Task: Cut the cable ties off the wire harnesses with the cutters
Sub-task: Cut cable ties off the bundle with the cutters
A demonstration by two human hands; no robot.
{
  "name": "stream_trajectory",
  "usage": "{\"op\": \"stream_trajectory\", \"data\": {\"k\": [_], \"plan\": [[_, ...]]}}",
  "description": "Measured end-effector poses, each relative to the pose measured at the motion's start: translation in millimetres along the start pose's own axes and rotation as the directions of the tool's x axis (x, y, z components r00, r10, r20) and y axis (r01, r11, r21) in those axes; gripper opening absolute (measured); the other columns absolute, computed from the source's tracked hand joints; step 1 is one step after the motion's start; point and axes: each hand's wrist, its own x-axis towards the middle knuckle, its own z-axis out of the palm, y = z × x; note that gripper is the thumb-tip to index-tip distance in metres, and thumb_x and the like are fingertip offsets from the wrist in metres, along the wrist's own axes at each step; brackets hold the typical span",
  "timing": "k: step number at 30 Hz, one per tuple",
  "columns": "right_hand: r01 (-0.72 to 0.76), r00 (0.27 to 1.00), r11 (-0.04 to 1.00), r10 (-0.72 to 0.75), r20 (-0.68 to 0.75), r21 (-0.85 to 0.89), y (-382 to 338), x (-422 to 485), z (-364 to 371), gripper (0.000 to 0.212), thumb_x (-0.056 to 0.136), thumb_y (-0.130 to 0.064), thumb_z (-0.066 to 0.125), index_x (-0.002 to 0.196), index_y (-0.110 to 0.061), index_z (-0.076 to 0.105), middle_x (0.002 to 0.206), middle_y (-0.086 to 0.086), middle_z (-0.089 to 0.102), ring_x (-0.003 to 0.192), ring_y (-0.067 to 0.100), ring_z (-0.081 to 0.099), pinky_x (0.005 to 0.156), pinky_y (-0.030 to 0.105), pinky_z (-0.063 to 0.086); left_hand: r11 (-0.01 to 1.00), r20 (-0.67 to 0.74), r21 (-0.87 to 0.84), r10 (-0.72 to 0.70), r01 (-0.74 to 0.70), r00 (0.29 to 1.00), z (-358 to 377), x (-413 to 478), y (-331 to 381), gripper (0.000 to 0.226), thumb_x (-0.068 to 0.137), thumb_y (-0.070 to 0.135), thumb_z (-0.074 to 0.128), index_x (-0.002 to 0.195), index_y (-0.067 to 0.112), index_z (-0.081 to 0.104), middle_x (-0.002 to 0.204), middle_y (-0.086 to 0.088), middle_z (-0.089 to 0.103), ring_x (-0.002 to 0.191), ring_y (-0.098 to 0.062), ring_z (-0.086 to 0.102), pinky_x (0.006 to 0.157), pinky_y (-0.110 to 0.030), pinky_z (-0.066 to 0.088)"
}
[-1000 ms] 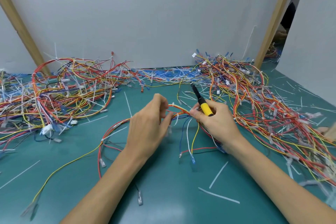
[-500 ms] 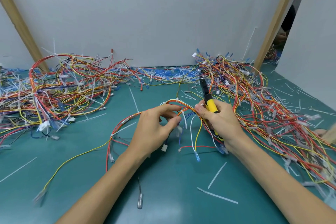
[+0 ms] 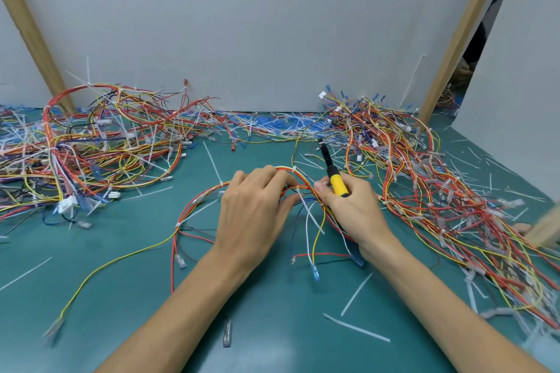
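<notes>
Here, a wide green counter (image 3: 272, 336) carries everything. To the left of the held harness lies a big tangled pile of coloured harnesses (image 3: 91, 154). To its right lies a second pile (image 3: 430, 191), and cut white tie scraps (image 3: 354, 294) are scattered around it.

The held harness (image 3: 291, 169) arches across the centre, its loose ends trailing toward the person. The left hand (image 3: 254, 209) grips the arch from the left, fingers curled over the wires. The right hand (image 3: 354, 209) sits just right of the arch, wrapped round the yellow handle of the cutters (image 3: 338, 185), with a fingertip touching the wires.

The cutters' black head points away from the person, beyond the arch and clear of the wires. A white cable tie (image 3: 307, 209) cinches the harness between the two hands, its tail running toward the person. The right hand is the nearer one. The head probably has to swing back and down to reach the tie.
</notes>
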Motion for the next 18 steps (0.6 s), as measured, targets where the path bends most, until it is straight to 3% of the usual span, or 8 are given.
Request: {"op": "stream_trajectory", "data": {"k": [5,11,14,18], "plan": [[0.009,1.000,1.000,-0.009,-0.003,-0.026,-1.4,-2.5,-0.4,0.017,0.090,-0.033,0.072,0.076,-0.026,0.066,0.055,-0.019,0.058,0.064,0.010,0.052,0.066,0.030,0.040,0.999,-0.022,-0.026,0.028,-0.029,0.999,-2.0,0.9,-5.2,0.014,0.088,0.038,0.074,0.093,0.025,0.070,0.080,0.012,0.063,0.075,-0.014,0.060,0.071,-0.034,0.038],[0.058,0.998,0.990,-0.061,-0.022,-0.125,-2.8,-6.9,1.4,0.017,0.089,-0.035,0.073,0.079,-0.023,0.067,0.062,-0.009,0.061,0.067,0.011,0.055,0.063,0.025,0.043,0.995,0.008,-0.102,-0.001,0.002,1.000,0.0,0.0,-10.5,0.017,0.093,0.044,0.065,0.087,0.028,0.064,0.075,0.016,0.052,0.071,-0.011,0.051,0.071,-0.033,0.031],[0.087,0.996,0.981,-0.091,-0.016,-0.172,-3.8,-8.6,2.8,0.022,0.089,-0.035,0.072,0.083,-0.015,0.068,0.068,-0.001,0.066,0.073,0.019,0.059,0.068,0.031,0.047,0.987,0.033,-0.155,-0.036,0.041,0.999,2.5,-1.6,-8.7,0.016,0.095,0.041,0.060,0.085,0.029,0.062,0.075,0.019,0.043,0.071,-0.009,0.047,0.072,-0.036,0.033],[0.113,0.993,0.976,-0.117,-0.010,-0.185,-5.2,-10.2,2.5,0.025,0.089,-0.035,0.071,0.082,-0.012,0.067,0.069,0.005,0.067,0.075,0.025,0.059,0.073,0.038,0.049,0.986,0.051,-0.157,-0.055,0.063,0.997,5.8,-1.7,-8.0,0.021,0.097,0.040,0.054,0.083,0.027,0.062,0.076,0.014,0.052,0.072,-0.011,0.048,0.074,-0.037,0.034]]}}
